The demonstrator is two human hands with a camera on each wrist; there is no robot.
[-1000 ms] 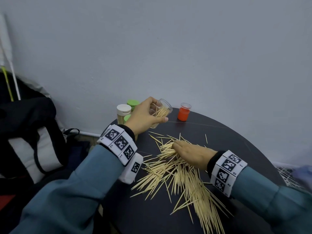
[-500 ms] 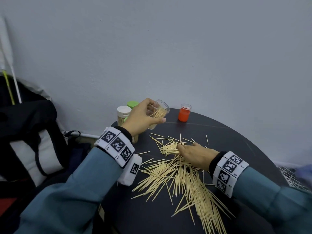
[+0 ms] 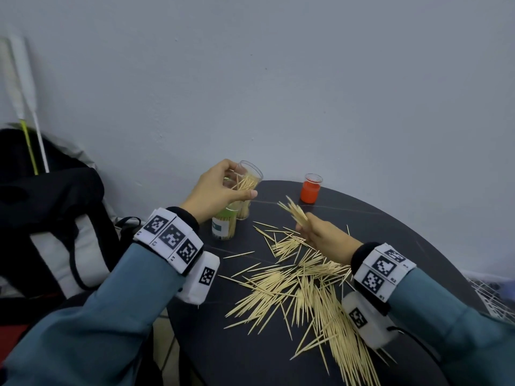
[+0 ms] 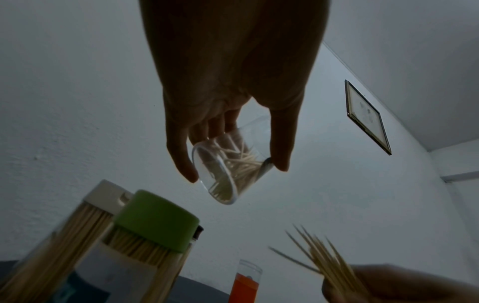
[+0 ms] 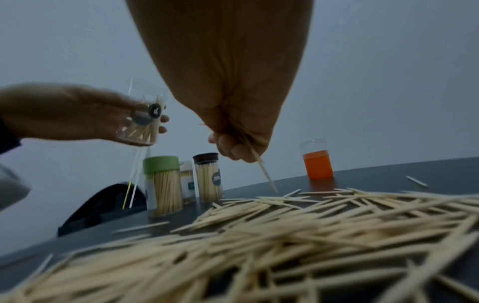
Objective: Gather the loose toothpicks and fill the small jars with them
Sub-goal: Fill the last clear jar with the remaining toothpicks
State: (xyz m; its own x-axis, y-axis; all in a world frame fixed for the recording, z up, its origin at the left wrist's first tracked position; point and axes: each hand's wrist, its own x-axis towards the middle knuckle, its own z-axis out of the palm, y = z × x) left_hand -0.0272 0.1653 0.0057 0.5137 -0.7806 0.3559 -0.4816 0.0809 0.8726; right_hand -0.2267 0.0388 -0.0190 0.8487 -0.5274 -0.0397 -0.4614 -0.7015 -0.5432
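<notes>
A tilted clear jar (image 3: 249,179) is gripped by the left hand (image 3: 214,192) and a splayed toothpick bundle (image 3: 296,213) pinched by the right hand (image 3: 324,237), so stray tips may be caught on the rim and spilled onto the worktop (image 3: 390,227).

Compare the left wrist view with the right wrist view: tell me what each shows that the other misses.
Only the left wrist view shows a framed picture on the wall and the clear jar seen from its base, held by the left hand.

Only the right wrist view shows the loose toothpicks heaped on the table, a brown-lidded jar and a black bag.

Both show the green-lidded jar, the orange jar and the toothpick bundle pinched by the right hand.
</notes>
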